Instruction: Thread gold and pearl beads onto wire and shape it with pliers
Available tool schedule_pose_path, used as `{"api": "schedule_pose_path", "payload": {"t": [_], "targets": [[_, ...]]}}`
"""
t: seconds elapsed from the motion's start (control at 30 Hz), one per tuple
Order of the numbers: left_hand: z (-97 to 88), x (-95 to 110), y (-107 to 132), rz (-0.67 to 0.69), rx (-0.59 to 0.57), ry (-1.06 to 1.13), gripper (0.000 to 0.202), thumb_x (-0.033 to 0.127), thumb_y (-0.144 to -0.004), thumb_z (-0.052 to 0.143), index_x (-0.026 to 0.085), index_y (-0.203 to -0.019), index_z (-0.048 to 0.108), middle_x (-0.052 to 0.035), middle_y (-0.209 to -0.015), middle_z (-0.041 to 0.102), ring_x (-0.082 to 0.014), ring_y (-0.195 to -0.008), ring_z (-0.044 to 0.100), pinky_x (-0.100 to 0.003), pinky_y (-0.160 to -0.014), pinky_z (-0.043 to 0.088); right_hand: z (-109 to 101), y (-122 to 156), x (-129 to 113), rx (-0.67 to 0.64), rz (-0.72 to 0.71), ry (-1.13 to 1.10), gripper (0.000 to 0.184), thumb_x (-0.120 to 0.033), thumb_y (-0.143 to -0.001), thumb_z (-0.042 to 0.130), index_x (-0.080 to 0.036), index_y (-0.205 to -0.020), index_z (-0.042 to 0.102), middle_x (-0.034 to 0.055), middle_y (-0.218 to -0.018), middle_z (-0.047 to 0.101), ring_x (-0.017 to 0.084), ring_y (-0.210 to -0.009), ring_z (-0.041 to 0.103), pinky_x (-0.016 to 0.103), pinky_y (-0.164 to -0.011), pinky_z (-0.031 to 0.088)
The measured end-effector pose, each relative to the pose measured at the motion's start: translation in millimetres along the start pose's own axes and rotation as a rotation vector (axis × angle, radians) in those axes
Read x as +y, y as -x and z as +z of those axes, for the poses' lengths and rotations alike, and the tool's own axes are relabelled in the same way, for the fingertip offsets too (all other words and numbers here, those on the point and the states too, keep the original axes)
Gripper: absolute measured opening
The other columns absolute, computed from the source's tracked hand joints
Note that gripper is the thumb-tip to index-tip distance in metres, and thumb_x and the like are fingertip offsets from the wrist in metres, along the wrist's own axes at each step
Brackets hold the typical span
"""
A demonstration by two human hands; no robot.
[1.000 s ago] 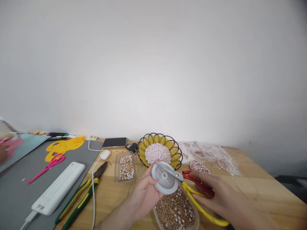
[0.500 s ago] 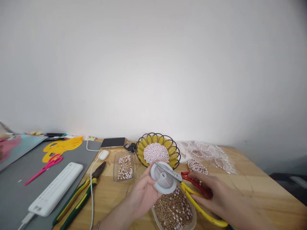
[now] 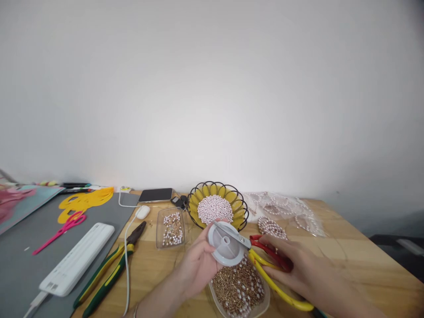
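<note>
My left hand [image 3: 198, 267] is closed around a white plastic spool [image 3: 226, 244], held up over a clear tray of gold and pearl beads [image 3: 239, 289]. My right hand [image 3: 300, 271] grips red-handled scissors [image 3: 261, 248], whose blades lie across the face of the spool. Yellow-handled pliers [image 3: 278, 285] lie under my right hand beside the tray. A black wire basket [image 3: 217, 208] with a yellow liner and pink pearls stands just behind the spool.
A small clear box of beads [image 3: 172, 227], green-yellow pliers [image 3: 111, 269], a white power bank [image 3: 77, 258] with cable, pink scissors [image 3: 61, 227], yellow cutouts [image 3: 86, 201], a phone [image 3: 155, 195] and pearl strings in plastic [image 3: 281, 212] lie on the wooden table [image 3: 364, 269] and grey mat [image 3: 20, 265].
Both hands keep their grip with the spool and scissors nearly still. The view has shifted slightly, so the things on the table sit a little lower left.
</note>
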State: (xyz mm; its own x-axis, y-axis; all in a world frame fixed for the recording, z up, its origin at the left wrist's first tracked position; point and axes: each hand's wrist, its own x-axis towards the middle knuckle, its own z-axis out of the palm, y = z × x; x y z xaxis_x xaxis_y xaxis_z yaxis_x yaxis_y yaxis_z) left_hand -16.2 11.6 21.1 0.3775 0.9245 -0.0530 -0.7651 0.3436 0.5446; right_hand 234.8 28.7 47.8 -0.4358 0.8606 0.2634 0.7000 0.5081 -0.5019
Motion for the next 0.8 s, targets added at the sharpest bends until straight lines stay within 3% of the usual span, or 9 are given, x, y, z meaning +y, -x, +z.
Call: {"api": "schedule_pose_path", "payload": {"t": [0.23, 0.4, 0.8], "targets": [[1.9, 0, 2, -0.001, 0.0, -0.021, 0.051, 0.004, -0.072, 0.064, 0.018, -0.12, 0.074, -0.0109, -0.119, 0.072, -0.0253, -0.105, 0.063, -0.032, -0.085, 0.049, 0, 3, 4, -0.013, -0.037, 0.004, 0.03, -0.031, -0.082, 0.071, -0.03, -0.112, 0.076, 0.001, -0.077, 0.081, 0.021, -0.061, 0.074, 0.029, -0.056, 0.059], [0.1, -2, 1, 0.004, 0.007, -0.036, 0.05, 0.005, -0.074, 0.062, 0.017, -0.121, 0.073, -0.0118, -0.119, 0.07, -0.0267, -0.108, 0.062, -0.035, -0.089, 0.047, 8, 2, 9, -0.006, -0.07, -0.002, 0.029, -0.033, -0.084, 0.064, -0.028, -0.111, 0.075, 0.0045, -0.085, 0.083, 0.023, -0.064, 0.075, 0.031, -0.055, 0.058], [-0.3, -1, 0, -0.002, 0.02, -0.04, 0.049, 0.005, -0.074, 0.064, 0.017, -0.12, 0.072, -0.0114, -0.118, 0.07, -0.0258, -0.106, 0.063, -0.034, -0.087, 0.049, 15, 2, 14, 0.01, -0.089, 0.013, 0.031, -0.032, -0.084, 0.063, -0.028, -0.112, 0.075, 0.0046, -0.08, 0.082, 0.023, -0.063, 0.074, 0.031, -0.057, 0.057]]}}
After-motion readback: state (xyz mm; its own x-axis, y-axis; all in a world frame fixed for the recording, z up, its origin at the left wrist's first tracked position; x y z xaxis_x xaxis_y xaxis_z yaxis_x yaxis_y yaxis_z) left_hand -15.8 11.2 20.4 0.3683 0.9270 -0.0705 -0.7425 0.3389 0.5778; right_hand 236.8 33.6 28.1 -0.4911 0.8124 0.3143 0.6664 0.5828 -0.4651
